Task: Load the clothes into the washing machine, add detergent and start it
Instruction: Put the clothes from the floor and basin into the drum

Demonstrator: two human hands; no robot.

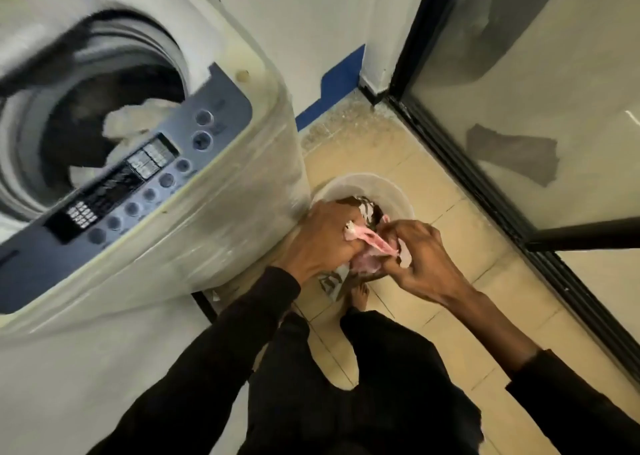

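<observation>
Two hands work together over a round white plastic basin (363,186) that stands on the beige tiled floor (450,281), just beside the front corner of the white top-loading washing machine (214,219). The left hand (322,236) has its fingers curled round one end of a small pink cloth (367,243), and the right hand (422,257) pinches the other end, so the cloth is stretched between them above the basin. Under it lie more clothes, a dark patterned fabric (363,208) among them, which fill the basin.

I judge that the loading step is in hand and is not finished. The lid of the machine is up, and in the open drum (86,115) some pale clothes (138,118) already lie. The grey control panel (138,191) with its round buttons looks untouched, and I see no detergent anywhere.

The next move, I think, calls for lifting the pink cloth up and to the left, over the panel, and letting it fall into the drum. One hand would be enough for this small piece, and the other could take the next garment. The cloth should clear the rim of the drum and not hang over it.
</observation>
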